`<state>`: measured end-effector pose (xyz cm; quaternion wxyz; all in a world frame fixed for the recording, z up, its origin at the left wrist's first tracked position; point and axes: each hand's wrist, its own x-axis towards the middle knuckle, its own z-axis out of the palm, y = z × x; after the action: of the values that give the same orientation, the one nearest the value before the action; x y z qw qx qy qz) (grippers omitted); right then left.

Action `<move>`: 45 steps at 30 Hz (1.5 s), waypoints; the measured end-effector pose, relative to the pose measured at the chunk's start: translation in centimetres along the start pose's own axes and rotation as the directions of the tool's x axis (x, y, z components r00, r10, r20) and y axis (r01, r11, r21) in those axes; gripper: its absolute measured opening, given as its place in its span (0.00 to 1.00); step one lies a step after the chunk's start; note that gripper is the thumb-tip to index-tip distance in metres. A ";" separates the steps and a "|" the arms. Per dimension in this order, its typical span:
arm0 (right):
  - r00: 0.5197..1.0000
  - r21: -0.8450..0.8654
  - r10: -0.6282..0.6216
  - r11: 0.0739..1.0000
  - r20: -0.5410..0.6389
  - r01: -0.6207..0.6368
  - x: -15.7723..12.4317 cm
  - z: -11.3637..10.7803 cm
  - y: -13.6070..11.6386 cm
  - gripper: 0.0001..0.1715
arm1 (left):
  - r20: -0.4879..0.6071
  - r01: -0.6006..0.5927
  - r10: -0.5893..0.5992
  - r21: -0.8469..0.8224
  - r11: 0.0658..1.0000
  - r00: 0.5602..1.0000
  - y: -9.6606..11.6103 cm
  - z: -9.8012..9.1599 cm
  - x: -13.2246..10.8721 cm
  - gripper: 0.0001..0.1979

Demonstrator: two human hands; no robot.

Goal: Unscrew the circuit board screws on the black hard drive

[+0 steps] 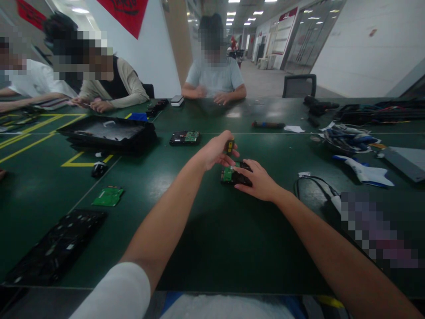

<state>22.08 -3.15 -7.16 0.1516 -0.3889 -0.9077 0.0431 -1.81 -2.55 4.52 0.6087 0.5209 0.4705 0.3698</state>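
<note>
A screwdriver (229,146) with a black and yellow handle is upright in my left hand (214,153), whose fingers are closed round it. Below it lies a hard drive (228,176) with a green circuit board facing up; the screwdriver's tip is hidden behind my fingers. My right hand (260,180) grips the drive from the right and holds it against the green table (232,248). Another hard drive (185,138) with its board up rests farther off, left of my left hand.
To the left are a loose green circuit board (109,196), a black panel (56,248), a mouse (98,169) and black trays (108,133). Cables (348,138), a blue-white glove-like piece (363,170) and a grey box (407,161) lie right. Several people sit across the table.
</note>
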 end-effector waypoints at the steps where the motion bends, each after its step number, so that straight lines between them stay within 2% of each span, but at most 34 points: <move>1: 1.000 0.001 0.000 1.000 0.002 0.000 0.0 0.0 0.0 0.42 | 0.016 0.001 0.000 -0.009 1.000 1.000 0.0 0.0 0.0 0.19; 5: 1.000 0.006 -0.001 1.000 0.000 0.001 0.0 0.2 0.2 0.42 | 0.029 -0.008 0.008 -0.004 1.000 1.000 0.0 -0.5 0.1 0.19; 13: 1.000 0.006 -0.003 1.000 -0.002 0.003 0.0 0.2 0.2 0.41 | -0.072 -0.047 0.053 0.084 0.995 0.996 0.4 -1.2 -0.1 0.14; 17: 1.000 0.007 -0.010 1.000 -0.018 0.010 0.0 0.1 0.2 0.41 | -0.093 -0.095 0.108 0.136 0.986 0.990 0.3 -1.0 -0.1 0.18; 22: 1.000 0.004 -0.017 1.000 -0.019 0.017 0.0 0.1 0.2 0.41 | -0.033 -0.065 0.068 0.077 0.995 0.997 0.1 -0.4 -0.1 0.18; 28: 1.000 0.001 -0.012 1.000 -0.015 0.012 0.0 0.2 0.2 0.42 | 0.040 -0.016 0.018 -0.048 0.999 0.999 -0.1 0.3 0.0 0.14; 32: 1.000 0.004 -0.013 1.000 -0.021 0.013 0.0 0.3 0.2 0.41 | 0.004 -0.040 0.040 -0.015 0.999 0.999 0.0 0.0 0.0 0.14; 39: 1.000 0.002 -0.018 1.000 -0.014 0.018 -0.1 0.4 0.5 0.42 | -0.110 -0.105 0.123 0.159 0.982 0.986 0.3 -0.8 0.0 0.17; 42: 1.000 -0.001 -0.015 1.000 -0.010 0.015 0.0 0.3 0.4 0.42 | -0.101 -0.123 0.141 0.165 0.979 0.985 0.3 -0.4 -0.1 0.13; 45: 1.000 0.001 -0.012 1.000 -0.010 0.012 0.0 0.2 0.2 0.41 | -0.067 -0.098 0.106 0.106 0.989 0.992 0.1 0.3 -0.2 0.13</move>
<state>22.15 -2.99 -7.38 0.1565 -0.3836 -0.9092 0.0409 -1.53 -2.79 4.69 0.5438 0.5611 0.4835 0.3946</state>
